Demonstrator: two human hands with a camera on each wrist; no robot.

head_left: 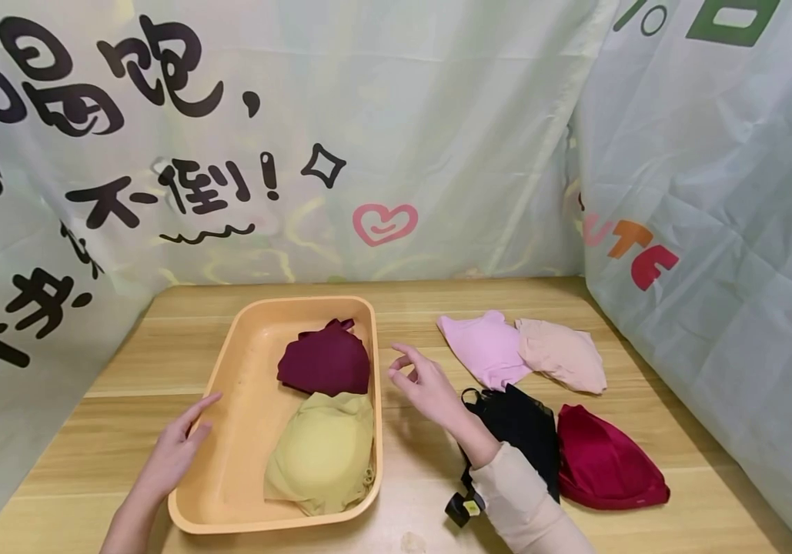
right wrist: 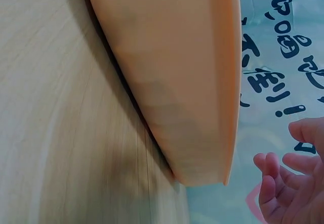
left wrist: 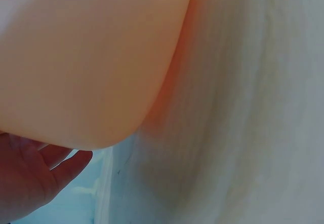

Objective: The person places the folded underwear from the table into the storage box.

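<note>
An orange plastic tray (head_left: 236, 431) holds two folded bras along its right side: a dark maroon bra (head_left: 326, 362) behind and a yellow-green bra (head_left: 322, 450) in front. My left hand (head_left: 172, 454) is at the tray's left rim, fingers extended and thumb apart, nothing gripped. In the left wrist view its fingers (left wrist: 73, 168) lie right by the tray's edge. Just right of the tray, my right hand (head_left: 430, 388) hovers with loosely bent fingers and holds nothing. The right wrist view has those fingers (right wrist: 283, 183) beyond the tray's outer wall (right wrist: 167, 82).
Right of my right hand lie a lilac bra (head_left: 482, 346), a beige bra (head_left: 562, 354), a black bra (head_left: 520, 423) partly behind my forearm, and a crimson bra (head_left: 606, 462). A small black device (head_left: 465, 508) is beside my sleeve. Printed curtains (head_left: 437, 138) enclose the wooden table (head_left: 409, 308).
</note>
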